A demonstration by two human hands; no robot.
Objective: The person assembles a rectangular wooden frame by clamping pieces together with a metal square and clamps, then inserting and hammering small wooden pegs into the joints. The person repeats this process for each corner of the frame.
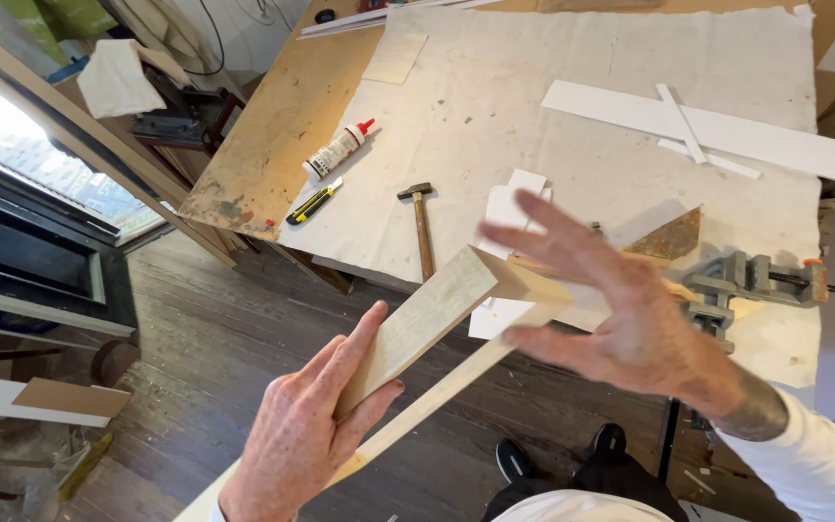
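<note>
My left hand (302, 435) grips a pale wooden strip (432, 314), an L-shaped length of moulding that slants from lower left up to the right. Its upper end reaches the grey corner clamp (741, 285) at the table's near edge. My right hand (611, 309) hovers open over the strip's upper end, fingers spread and blurred, the palm close to the wood but holding nothing.
On the cloth-covered worktable (572, 58) lie a hammer (421, 224), a yellow-black utility knife (314, 201), a white glue bottle with red cap (338, 150), white strips (717, 130) and a triangular wooden scrap (674, 237). Dark wooden floor (205, 338) below, boards stacked at left.
</note>
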